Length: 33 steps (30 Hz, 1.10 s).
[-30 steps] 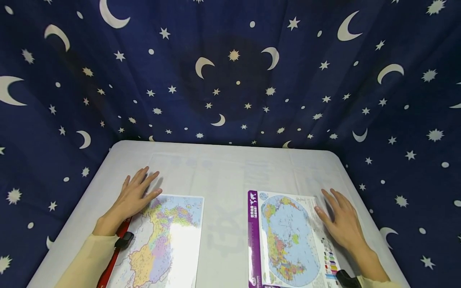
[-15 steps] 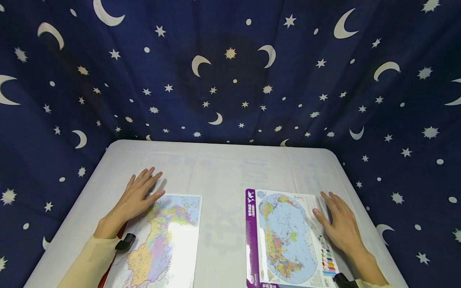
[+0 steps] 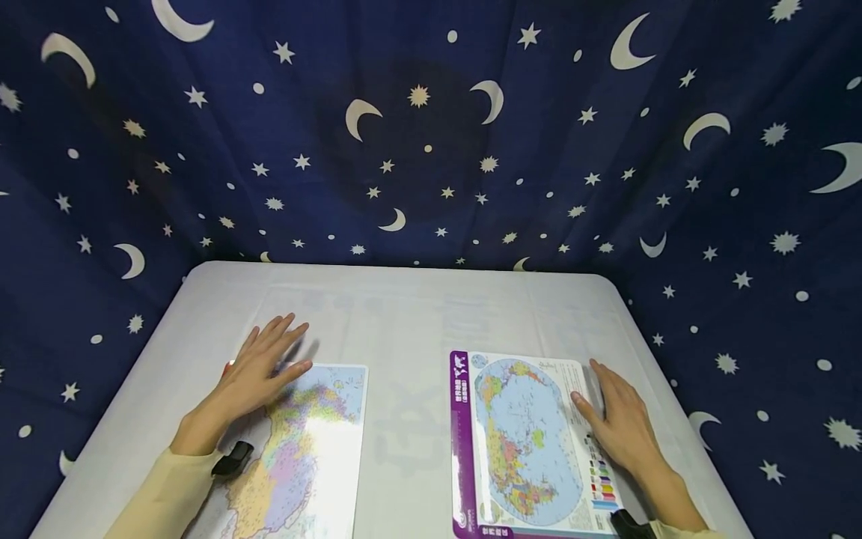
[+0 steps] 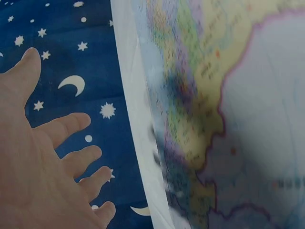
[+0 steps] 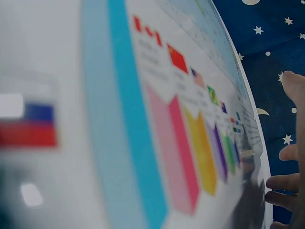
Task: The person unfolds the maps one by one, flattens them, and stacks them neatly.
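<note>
My left hand point(image 3: 252, 382) is spread palm down over the upper left of a glossy map sheet point(image 3: 337, 389), a coloured country map turned sideways, with a red strip largely hidden under that arm. The left wrist view shows the palm and loosely bent fingers of the left hand point(image 4: 28, 143) beside the map point(image 4: 238, 109). At the right, a world map sheet point(image 3: 539, 434) with a purple edge band lies sideways. My right hand point(image 3: 622, 427) is over its right border, fingers extended, holding nothing. Rows of small flags point(image 5: 178, 58) fill the right wrist view. Whether either hand touches its map, I cannot tell.
Both maps lie on a white-covered table point(image 3: 404, 314), with a strip of cloth between them. Behind and at the sides hangs a dark blue curtain point(image 3: 303, 127) printed with moons and stars. Dark wrist devices point(image 3: 232, 460) sit on both arms.
The head view has turned slightly, so the scene sits further left. My left hand has moved a little right over its map. The right hand has hardly moved relative to the world map.
</note>
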Each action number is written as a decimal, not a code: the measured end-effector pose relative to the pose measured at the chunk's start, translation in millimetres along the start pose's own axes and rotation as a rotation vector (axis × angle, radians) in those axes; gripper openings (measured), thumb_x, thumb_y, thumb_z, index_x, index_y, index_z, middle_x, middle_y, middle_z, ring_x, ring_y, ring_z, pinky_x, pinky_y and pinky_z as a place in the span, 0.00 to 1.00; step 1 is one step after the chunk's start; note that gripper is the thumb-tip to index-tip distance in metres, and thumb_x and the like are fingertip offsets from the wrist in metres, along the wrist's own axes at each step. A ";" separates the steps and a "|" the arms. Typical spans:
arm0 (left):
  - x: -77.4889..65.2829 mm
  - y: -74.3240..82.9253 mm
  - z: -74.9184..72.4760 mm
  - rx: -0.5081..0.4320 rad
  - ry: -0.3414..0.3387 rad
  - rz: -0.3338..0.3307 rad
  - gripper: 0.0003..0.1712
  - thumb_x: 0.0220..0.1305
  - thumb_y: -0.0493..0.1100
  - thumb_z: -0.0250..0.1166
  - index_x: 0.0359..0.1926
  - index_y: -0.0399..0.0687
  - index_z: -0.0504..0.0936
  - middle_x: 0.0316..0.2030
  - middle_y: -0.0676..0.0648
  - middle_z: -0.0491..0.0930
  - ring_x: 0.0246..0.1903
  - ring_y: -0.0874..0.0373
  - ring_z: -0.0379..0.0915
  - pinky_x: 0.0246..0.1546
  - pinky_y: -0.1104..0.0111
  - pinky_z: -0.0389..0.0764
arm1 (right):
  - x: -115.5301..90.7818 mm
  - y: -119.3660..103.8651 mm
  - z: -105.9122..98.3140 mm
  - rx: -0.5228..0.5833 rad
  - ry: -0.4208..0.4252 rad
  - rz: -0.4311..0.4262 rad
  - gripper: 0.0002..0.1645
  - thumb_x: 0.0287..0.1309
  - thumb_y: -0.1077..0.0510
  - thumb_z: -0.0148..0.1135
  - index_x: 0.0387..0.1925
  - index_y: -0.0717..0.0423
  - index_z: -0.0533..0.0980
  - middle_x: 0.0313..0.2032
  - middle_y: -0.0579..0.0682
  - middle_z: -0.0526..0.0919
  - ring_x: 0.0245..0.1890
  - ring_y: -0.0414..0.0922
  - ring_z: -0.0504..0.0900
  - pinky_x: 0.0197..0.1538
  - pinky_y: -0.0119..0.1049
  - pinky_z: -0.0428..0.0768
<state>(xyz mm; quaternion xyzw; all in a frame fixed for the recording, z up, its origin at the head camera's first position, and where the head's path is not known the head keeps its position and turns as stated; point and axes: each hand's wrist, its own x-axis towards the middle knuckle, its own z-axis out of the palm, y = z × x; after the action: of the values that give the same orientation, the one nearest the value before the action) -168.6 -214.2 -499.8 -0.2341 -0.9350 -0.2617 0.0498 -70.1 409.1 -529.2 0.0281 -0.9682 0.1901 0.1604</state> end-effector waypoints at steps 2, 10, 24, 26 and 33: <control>0.4 3.2 1.6 0.000 -0.002 0.009 0.42 0.67 0.62 0.61 0.75 0.55 0.60 0.78 0.45 0.48 0.77 0.44 0.38 0.76 0.48 0.32 | -1.6 -0.5 -0.8 0.003 0.001 -0.005 0.47 0.61 0.43 0.64 0.74 0.57 0.59 0.68 0.67 0.66 0.66 0.69 0.64 0.61 0.68 0.60; 0.0 13.1 10.6 0.005 -0.009 0.026 0.43 0.65 0.63 0.62 0.75 0.54 0.62 0.77 0.43 0.51 0.77 0.42 0.41 0.76 0.48 0.34 | -5.9 -2.2 -1.8 -0.009 0.000 -0.005 0.47 0.60 0.42 0.65 0.74 0.56 0.59 0.67 0.67 0.67 0.66 0.68 0.64 0.62 0.68 0.60; -0.2 24.3 22.3 0.040 -0.002 0.074 0.43 0.64 0.65 0.62 0.74 0.55 0.63 0.77 0.44 0.51 0.77 0.43 0.42 0.77 0.50 0.36 | -11.9 -3.8 -3.7 -0.014 -0.006 0.022 0.47 0.61 0.42 0.64 0.75 0.54 0.58 0.68 0.67 0.65 0.67 0.68 0.62 0.63 0.69 0.59; -0.9 26.6 23.5 0.030 0.007 0.076 0.42 0.64 0.64 0.62 0.74 0.54 0.63 0.76 0.44 0.52 0.76 0.43 0.43 0.76 0.49 0.37 | -12.0 -3.6 -3.4 -0.012 -0.008 0.025 0.47 0.61 0.42 0.64 0.75 0.54 0.58 0.68 0.66 0.65 0.67 0.68 0.62 0.63 0.69 0.59; -3.0 34.3 28.7 0.003 0.011 0.073 0.43 0.64 0.64 0.63 0.74 0.54 0.64 0.76 0.44 0.54 0.76 0.43 0.44 0.75 0.45 0.39 | -15.8 -3.6 -3.7 -0.012 -0.017 0.036 0.47 0.62 0.41 0.63 0.75 0.54 0.58 0.69 0.66 0.64 0.68 0.68 0.62 0.63 0.70 0.59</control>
<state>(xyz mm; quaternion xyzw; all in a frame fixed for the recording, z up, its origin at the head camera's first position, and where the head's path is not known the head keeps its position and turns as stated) -149.2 -174.8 -509.0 -0.2667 -0.9259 -0.2595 0.0650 -53.6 407.0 -529.8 0.0116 -0.9710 0.1870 0.1488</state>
